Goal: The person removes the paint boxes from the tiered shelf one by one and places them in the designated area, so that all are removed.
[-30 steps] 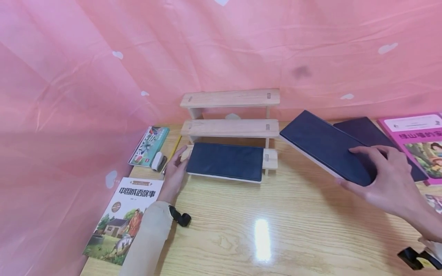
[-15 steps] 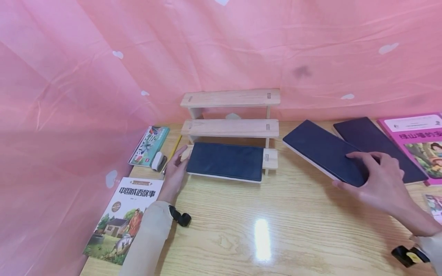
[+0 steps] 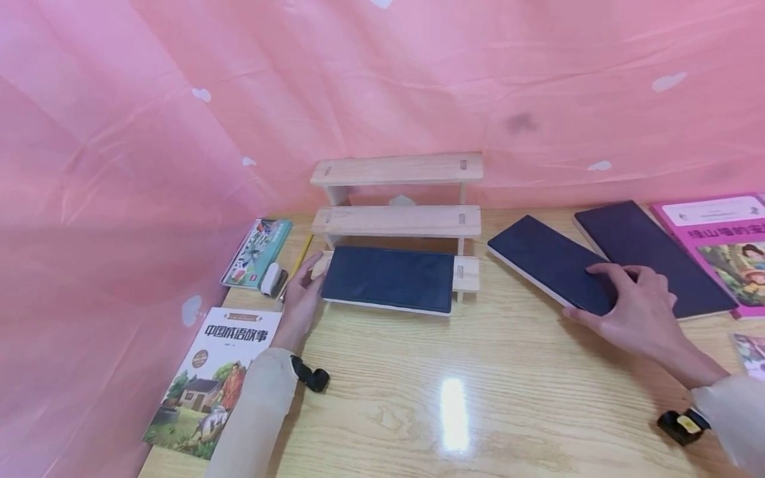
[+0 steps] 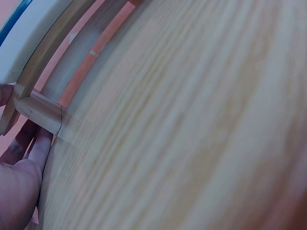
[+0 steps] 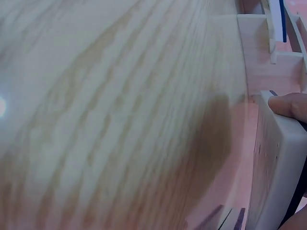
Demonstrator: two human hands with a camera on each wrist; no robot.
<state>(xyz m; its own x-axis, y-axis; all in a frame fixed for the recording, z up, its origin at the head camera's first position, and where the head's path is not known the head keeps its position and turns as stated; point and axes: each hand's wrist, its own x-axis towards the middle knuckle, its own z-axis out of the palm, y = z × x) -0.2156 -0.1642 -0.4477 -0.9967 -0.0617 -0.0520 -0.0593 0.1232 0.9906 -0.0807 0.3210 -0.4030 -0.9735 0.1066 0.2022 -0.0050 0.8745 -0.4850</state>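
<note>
A stepped wooden rack [image 3: 396, 221] with three steps stands at the back of the table. Across its lowest step lies a navy-topped rectangular slab [image 3: 388, 279] with a white edge. My left hand [image 3: 301, 302] holds that step's left end, its thumb [image 4: 4, 94] on the wood and its fingers beneath, beside the rack's leg. To the right of the rack, my right hand [image 3: 627, 305] grips the near end of a second navy-topped slab [image 3: 546, 255], low over the table. White sides of this slab show in the right wrist view. A third navy slab [image 3: 654, 259] lies just beyond it.
A pink book [image 3: 717, 226] lies at the far right, partly under the third slab. On the left are a white picture book [image 3: 212, 378], a teal booklet [image 3: 257, 252], an eraser [image 3: 271, 279] and a yellow pencil [image 3: 301, 255]. Pink cloth [image 3: 394, 79] hangs behind.
My right hand has lowered the gripped slab and shifted slightly left, so more of the third slab shows. The left hand keeps its hold on the rack.
</note>
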